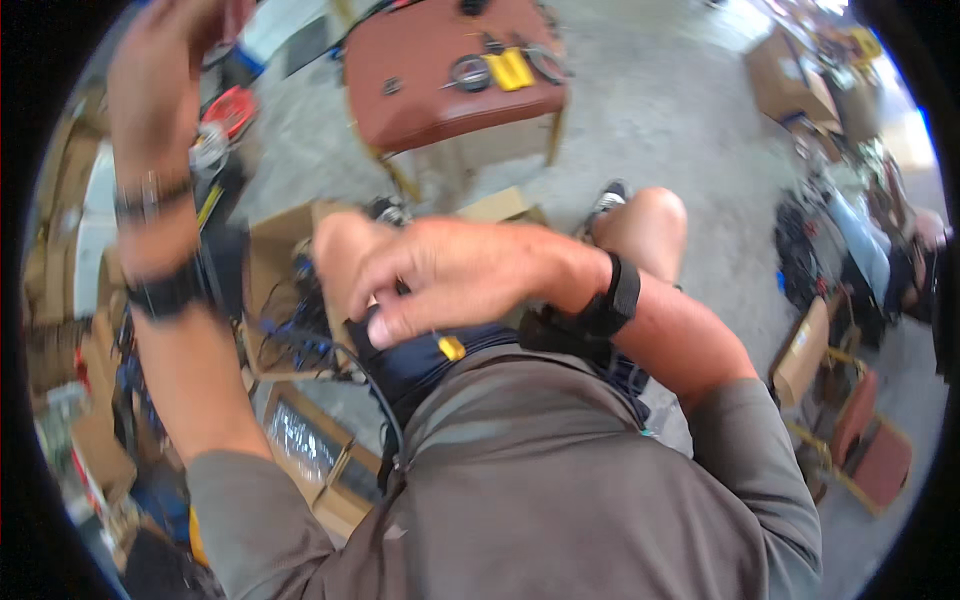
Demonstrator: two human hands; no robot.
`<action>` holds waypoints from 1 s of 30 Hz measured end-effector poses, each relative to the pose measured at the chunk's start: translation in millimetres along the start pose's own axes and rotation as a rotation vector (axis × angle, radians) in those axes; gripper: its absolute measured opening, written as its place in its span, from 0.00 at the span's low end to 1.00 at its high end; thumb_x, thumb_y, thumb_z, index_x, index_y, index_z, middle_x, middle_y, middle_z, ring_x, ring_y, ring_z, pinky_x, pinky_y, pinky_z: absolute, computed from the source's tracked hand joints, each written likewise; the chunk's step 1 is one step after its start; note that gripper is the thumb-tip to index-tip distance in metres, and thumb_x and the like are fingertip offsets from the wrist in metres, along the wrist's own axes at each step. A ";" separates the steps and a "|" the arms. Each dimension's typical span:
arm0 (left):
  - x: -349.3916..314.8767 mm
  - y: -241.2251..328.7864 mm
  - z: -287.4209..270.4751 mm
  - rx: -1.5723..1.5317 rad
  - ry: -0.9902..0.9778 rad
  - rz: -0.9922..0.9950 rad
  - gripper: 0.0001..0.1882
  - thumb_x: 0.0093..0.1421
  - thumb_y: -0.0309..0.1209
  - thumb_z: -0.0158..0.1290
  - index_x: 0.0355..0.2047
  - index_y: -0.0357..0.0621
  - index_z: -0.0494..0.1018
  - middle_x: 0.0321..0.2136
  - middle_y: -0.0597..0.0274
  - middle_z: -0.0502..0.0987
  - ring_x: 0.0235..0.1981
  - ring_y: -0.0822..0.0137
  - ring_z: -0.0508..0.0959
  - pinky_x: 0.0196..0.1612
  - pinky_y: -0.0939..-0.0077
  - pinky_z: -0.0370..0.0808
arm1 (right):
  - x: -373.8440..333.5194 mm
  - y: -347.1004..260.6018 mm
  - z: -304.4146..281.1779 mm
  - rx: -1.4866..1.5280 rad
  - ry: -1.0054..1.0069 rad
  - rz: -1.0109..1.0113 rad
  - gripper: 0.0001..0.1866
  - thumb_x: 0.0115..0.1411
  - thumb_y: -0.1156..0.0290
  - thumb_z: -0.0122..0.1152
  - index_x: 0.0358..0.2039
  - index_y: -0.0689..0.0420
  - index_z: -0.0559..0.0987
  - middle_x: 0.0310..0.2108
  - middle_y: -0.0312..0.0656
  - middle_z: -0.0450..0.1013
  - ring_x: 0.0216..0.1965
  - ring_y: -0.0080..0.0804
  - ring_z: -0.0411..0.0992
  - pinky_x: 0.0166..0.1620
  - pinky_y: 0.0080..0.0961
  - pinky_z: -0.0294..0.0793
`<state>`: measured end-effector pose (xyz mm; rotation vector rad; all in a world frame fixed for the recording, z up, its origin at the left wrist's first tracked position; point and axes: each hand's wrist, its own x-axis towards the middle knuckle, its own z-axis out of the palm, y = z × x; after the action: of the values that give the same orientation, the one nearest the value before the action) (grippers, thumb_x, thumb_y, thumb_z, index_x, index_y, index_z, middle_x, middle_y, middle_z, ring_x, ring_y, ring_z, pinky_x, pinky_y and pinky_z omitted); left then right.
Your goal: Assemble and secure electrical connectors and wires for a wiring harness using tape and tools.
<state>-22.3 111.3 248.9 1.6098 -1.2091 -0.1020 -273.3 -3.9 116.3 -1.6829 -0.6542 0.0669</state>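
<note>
My left hand (160, 85) is raised at the far left, above a red round item (230, 110) on the floor side. Its fingers are blurred and run out of the picture at the top, so what they do is hidden. Across my lap reaches my right hand (450, 275), fingers curled in toward the thumb. A dark bit shows between finger and thumb, too small to name. Just below that hand a small yellow piece (452, 347) lies against my dark shorts (420, 370). A dark cable (375, 385) runs down beside my left thigh.
Ahead stands a red-brown padded seat (430, 110) bearing a black roll (470, 73), a yellow item (510, 69) and a coil (545, 63). An open carton (285, 235) with cables is by my left leg. Boxes (790, 80) and a folding chair (880, 460) stand right.
</note>
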 end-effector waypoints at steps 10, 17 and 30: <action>-163.9 -23.1 202.4 -0.472 -0.166 -0.445 0.23 0.58 0.28 0.60 0.52 0.35 0.68 0.45 0.59 0.75 0.41 0.73 0.73 0.45 0.79 0.71 | -76.0 -39.2 -83.3 0.019 0.420 0.340 0.16 0.60 0.62 0.61 0.42 0.61 0.81 0.34 0.37 0.78 0.36 0.21 0.73 0.41 0.22 0.73; -154.3 3.6 213.4 -0.159 -0.171 -0.342 0.30 0.54 0.21 0.61 0.56 0.31 0.63 0.53 0.53 0.69 0.55 0.64 0.69 0.57 0.72 0.66 | -63.3 -36.7 -78.2 -0.049 0.386 0.324 0.18 0.55 0.59 0.62 0.37 0.62 0.82 0.33 0.41 0.80 0.35 0.26 0.76 0.39 0.23 0.73; -152.2 25.8 230.0 -0.502 -0.755 -0.182 0.12 0.41 0.19 0.58 0.28 0.40 0.70 0.27 0.64 0.71 0.24 0.74 0.68 0.27 0.82 0.64 | -163.5 -76.3 -50.4 -0.657 0.734 0.296 0.11 0.58 0.69 0.55 0.36 0.63 0.78 0.29 0.46 0.76 0.33 0.38 0.75 0.38 0.32 0.73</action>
<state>-250.0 68.9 96.8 1.2453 -1.4298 -1.1207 -419.1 -117.1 147.7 -2.2259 0.1615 -0.5883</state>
